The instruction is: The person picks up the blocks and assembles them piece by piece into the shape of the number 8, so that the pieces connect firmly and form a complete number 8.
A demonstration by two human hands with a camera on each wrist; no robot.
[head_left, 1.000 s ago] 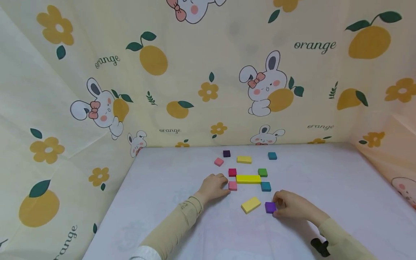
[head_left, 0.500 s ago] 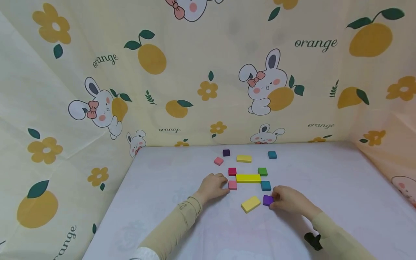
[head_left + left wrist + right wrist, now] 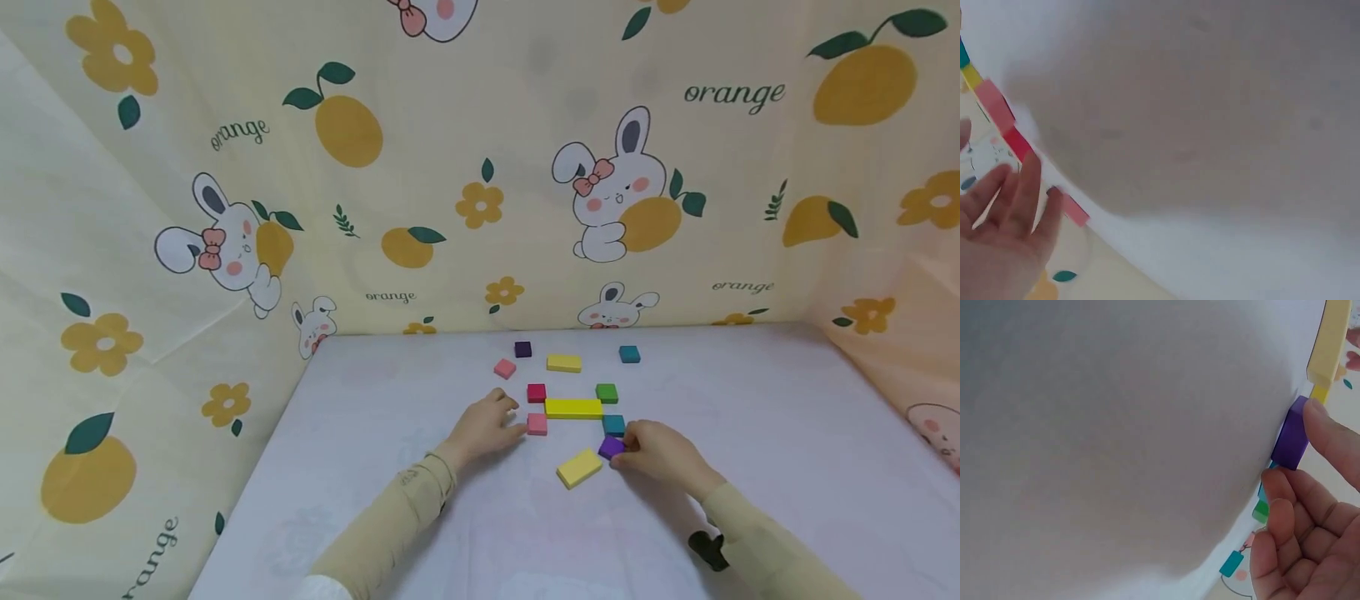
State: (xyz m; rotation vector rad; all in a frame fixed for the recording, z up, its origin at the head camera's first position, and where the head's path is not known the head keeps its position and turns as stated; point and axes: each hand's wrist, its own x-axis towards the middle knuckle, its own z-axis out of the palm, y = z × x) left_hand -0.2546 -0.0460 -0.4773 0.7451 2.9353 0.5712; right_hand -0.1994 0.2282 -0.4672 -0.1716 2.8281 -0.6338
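Note:
My right hand (image 3: 666, 454) pinches a purple square block (image 3: 611, 447) between thumb and forefinger, low over the table and just in front of a teal block (image 3: 613, 425). The right wrist view shows the purple block (image 3: 1290, 434) between thumb and fingertips. My left hand (image 3: 482, 427) rests beside a pink block (image 3: 537, 425), fingers loosely spread and grasping nothing. A bright yellow bar (image 3: 573, 409) has a red block (image 3: 536, 392) and the pink one at its left end, and a green block (image 3: 607, 392) and the teal one at its right.
A pale yellow block (image 3: 579, 468) lies at an angle between the hands. Behind the group lie a dark purple block (image 3: 522, 349), another pink block (image 3: 505, 368), another yellow block (image 3: 564, 363) and a second teal block (image 3: 629, 354). A printed cloth (image 3: 420, 192) walls the white table.
My right hand has slid the purple block forward and slightly left, up close to the teal block, turning it a little. The left hand has eased back slightly from the pink block.

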